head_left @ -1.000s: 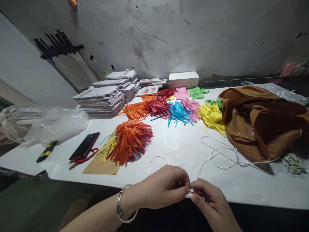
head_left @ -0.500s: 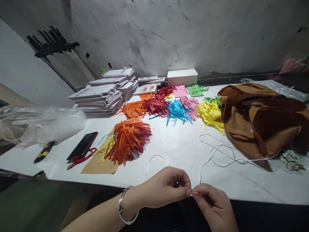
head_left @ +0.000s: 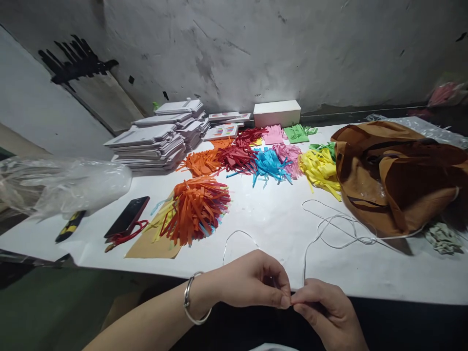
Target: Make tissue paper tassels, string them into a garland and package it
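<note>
My left hand [head_left: 252, 282], with a silver bangle [head_left: 187, 297] at the wrist, is closed in a pinch. Its fingertips meet those of my right hand [head_left: 325, 307], also pinched, just beyond the table's front edge. A thin white cord [head_left: 305, 263] runs down to my right hand, and a loop of it [head_left: 237, 231] curves behind my left. What lies between the fingertips is mostly hidden. Left of my hands, a bundle of orange fringed paper tassels [head_left: 195, 209] rests on a piece of brown card [head_left: 149, 248].
Fringed paper in blue [head_left: 270, 165], yellow [head_left: 320, 168] and other colours lies across the middle. A brown cloth bag [head_left: 387, 180] stands right, near tangled cord. Left are stacked white packets [head_left: 146, 146], a phone [head_left: 127, 217], a cutter [head_left: 70, 226] and plastic wrap [head_left: 87, 183].
My fingertips have dropped slightly, and the twisted reddish strip seen between them before is now almost covered. The whole view has shifted a little.
</note>
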`<act>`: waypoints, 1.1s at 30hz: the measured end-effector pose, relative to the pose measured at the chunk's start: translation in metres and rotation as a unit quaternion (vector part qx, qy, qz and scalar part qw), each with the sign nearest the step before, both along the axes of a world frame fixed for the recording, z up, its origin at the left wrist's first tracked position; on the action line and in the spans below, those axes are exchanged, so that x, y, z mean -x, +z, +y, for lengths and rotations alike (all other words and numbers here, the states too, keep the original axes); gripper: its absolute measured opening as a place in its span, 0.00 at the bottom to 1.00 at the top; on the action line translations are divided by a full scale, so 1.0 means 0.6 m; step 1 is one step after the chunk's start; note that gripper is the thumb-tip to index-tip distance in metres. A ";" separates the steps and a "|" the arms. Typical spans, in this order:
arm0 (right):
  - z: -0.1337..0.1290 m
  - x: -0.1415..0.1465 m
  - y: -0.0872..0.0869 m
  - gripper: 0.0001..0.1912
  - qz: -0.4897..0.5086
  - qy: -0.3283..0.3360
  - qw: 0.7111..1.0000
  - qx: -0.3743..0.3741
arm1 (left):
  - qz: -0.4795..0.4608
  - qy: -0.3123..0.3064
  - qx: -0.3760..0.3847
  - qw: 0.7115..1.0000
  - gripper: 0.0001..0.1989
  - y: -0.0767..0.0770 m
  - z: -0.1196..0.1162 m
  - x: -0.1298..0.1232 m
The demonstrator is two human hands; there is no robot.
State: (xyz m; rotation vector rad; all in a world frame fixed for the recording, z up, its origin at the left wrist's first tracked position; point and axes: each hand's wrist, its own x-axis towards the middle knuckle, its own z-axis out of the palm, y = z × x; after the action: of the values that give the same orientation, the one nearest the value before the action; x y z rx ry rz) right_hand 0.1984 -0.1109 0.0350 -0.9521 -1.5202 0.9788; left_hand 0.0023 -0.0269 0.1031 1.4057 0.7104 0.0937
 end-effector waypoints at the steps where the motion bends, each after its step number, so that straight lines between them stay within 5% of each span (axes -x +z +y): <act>1: 0.000 -0.001 0.001 0.05 0.010 0.014 1.000 0.001 | -0.013 -0.020 0.018 1.000 0.15 -0.002 0.004 0.000; 9: -0.009 -0.010 0.000 0.05 0.040 0.047 0.998 0.011 | -0.051 -0.061 -0.018 0.997 0.18 -0.011 0.009 -0.011; 22: -0.015 -0.016 -0.015 0.12 -0.007 -0.010 0.998 0.066 | -0.114 -0.044 -0.309 0.943 0.09 -0.014 -0.007 -0.038; 24: -0.020 -0.020 -0.024 0.12 0.004 -0.047 0.995 0.086 | -0.108 0.014 -0.331 0.937 0.07 -0.025 -0.008 -0.043; 28: -0.024 -0.019 -0.051 0.13 0.137 -0.129 0.967 0.170 | -0.080 0.257 -0.354 0.896 0.08 -0.055 -0.022 -0.037; 33: -0.010 0.027 -0.083 0.16 0.337 -0.095 0.904 0.246 | -0.200 0.187 -0.314 0.909 0.18 -0.095 -0.060 -0.039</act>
State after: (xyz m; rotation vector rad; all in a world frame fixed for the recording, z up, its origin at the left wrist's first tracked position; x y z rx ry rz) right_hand 0.1822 -0.1169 -0.0150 -0.9410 -0.5958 1.3974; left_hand 0.0258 -0.0631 0.0462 1.7625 0.6148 0.9604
